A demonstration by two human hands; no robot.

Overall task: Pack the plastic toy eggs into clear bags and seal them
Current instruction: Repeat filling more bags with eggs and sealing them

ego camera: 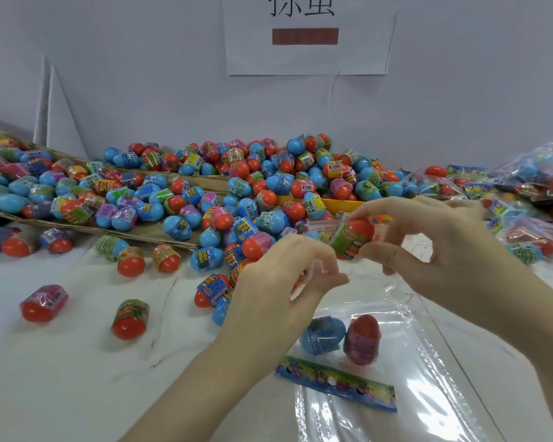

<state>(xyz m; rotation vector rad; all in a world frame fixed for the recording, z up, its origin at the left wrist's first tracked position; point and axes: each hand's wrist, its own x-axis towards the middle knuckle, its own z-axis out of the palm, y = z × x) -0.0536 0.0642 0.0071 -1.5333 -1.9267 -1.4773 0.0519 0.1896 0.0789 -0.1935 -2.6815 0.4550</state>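
My right hand (434, 247) pinches a red toy egg with a green wrapper (355, 237) at the mouth of a clear bag (406, 317). My left hand (284, 282) pinches the bag's open edge beside it. Inside the bag lie a blue egg (323, 334) and a red egg (363, 339), above the bag's colourful header strip (336, 382). A big pile of red and blue eggs (237, 193) covers the table behind the hands.
Flattened cardboard (160, 232) lies under the pile at left. Loose eggs (130, 319) are scattered on the white table at front left. Filled bags (530, 193) are stacked at the right. More clear bags (380, 419) lie at the front. A paper sign (307, 36) hangs on the wall.
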